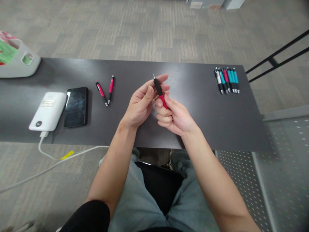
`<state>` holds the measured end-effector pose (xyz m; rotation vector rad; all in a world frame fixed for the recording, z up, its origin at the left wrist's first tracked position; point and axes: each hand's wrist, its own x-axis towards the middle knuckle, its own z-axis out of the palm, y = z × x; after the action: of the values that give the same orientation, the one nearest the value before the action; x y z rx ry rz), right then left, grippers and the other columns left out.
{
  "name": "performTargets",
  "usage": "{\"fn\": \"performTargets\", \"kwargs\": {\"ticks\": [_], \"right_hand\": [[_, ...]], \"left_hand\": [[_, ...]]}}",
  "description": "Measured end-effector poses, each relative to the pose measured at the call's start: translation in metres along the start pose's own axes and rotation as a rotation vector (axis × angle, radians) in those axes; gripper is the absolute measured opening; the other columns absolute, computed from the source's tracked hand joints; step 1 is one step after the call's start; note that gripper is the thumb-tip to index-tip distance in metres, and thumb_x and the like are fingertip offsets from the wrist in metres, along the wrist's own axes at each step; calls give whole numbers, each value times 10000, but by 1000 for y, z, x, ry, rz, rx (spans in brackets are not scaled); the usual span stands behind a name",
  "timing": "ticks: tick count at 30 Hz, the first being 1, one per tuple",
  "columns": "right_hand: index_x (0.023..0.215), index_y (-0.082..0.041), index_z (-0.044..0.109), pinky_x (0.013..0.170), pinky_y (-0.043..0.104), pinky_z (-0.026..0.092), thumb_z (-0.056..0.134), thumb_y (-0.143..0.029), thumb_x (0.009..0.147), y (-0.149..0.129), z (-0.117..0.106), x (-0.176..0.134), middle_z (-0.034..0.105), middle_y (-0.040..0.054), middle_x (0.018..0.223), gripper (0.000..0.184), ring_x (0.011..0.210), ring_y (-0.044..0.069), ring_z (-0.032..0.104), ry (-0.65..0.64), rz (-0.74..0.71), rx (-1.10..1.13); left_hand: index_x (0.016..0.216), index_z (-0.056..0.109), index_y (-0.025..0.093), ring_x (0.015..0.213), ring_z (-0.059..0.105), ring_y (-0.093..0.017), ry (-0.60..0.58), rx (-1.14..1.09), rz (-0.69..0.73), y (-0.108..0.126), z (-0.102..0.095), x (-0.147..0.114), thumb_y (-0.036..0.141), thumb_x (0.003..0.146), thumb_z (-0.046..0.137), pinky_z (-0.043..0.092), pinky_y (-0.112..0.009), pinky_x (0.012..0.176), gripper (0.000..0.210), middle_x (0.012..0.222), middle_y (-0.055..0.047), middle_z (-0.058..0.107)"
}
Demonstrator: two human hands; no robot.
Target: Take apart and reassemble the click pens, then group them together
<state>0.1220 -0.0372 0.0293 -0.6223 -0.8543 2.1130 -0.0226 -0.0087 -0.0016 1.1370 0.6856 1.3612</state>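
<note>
A pen with a red barrel and black grip (158,86) is held above the table, its thin silver point angled up and away from me. My right hand (177,116) is closed around the red end, thumb pressed along it. Just left of the pen is my left hand (142,103), fingers stretched out behind the black grip and thumb raised near it. Whether the left fingers touch the pen I cannot make out. Two more red and black pens, one (101,93) tilted and one (111,89) more upright, lie to the left with their silver tips close together.
Several pens (227,80), teal, red and white, lie in a row at the right. At the left are a black phone (76,107), a white power bank (48,111) with a cable (60,163), and a white container (21,66) on the dark table (193,129).
</note>
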Motion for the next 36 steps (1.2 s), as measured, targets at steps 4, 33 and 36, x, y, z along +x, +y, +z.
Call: {"fn": "performTargets", "kwargs": {"ticks": [4, 33, 36], "right_hand": [[927, -203, 611, 528, 277, 49, 567, -412, 1052, 1, -6, 0, 124, -75, 718, 247, 578, 119, 17, -8, -34, -32], [1200, -310, 590, 908, 433, 532, 471, -448, 1102, 7, -19, 9, 709, 92, 1266, 207, 1093, 288, 691, 459, -586, -1415], [1188, -314, 561, 903, 392, 548, 566, -437, 1070, 0, -18, 7, 722, 62, 1225, 171, 1034, 247, 700, 418, -594, -1340]], "left_hand": [[1128, 747, 302, 989, 760, -218, 23, 11, 43, -10, -5, 5, 623, 917, 750, 625, -330, 882, 385, 1011, -14, 790], [963, 586, 292, 1031, 727, -239, 277, 181, 149, -21, 14, 13, 701, 847, 789, 565, -425, 901, 471, 992, -11, 726], [917, 626, 276, 959, 723, -201, 238, 139, 205, -15, 7, 12, 586, 834, 865, 562, -397, 912, 400, 950, 6, 715]]}}
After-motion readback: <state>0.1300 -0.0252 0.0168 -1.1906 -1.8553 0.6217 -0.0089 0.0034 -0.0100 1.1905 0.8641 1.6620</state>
